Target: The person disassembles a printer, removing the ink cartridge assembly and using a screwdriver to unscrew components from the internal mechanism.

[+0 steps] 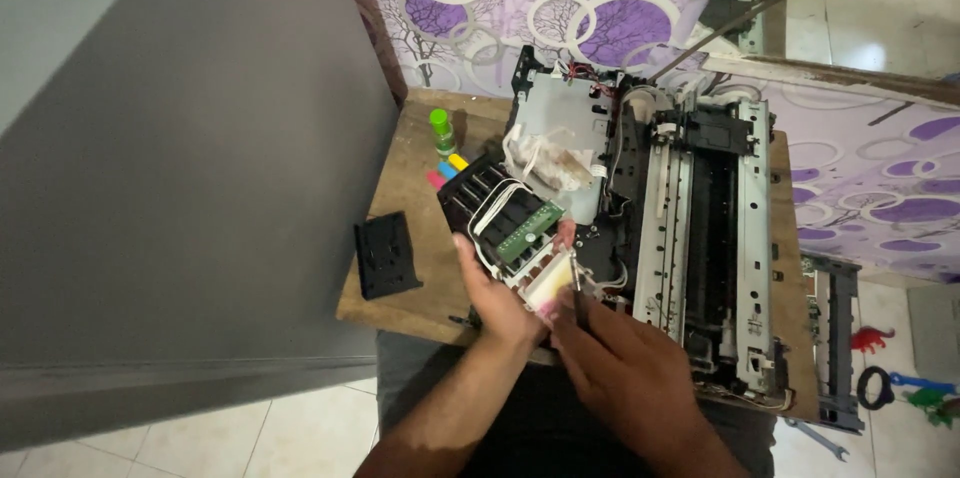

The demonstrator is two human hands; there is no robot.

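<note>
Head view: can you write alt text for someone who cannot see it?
Two hands work on a black print carriage: the left hand holds the carriage and the right hand puts a thin tool to it. They are over a small wooden table bearing an opened printer.

left hand (pixel 497 293): fingers curled, gripping | right hand (pixel 612 358): seemingly pinching, fingertips (pixel 572 290) forward

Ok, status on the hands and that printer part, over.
Left hand grips black carriage assembly from below. Right hand holds thin tool against its end. Opened printer chassis close alongside; white ribbon cable trailing.
</note>
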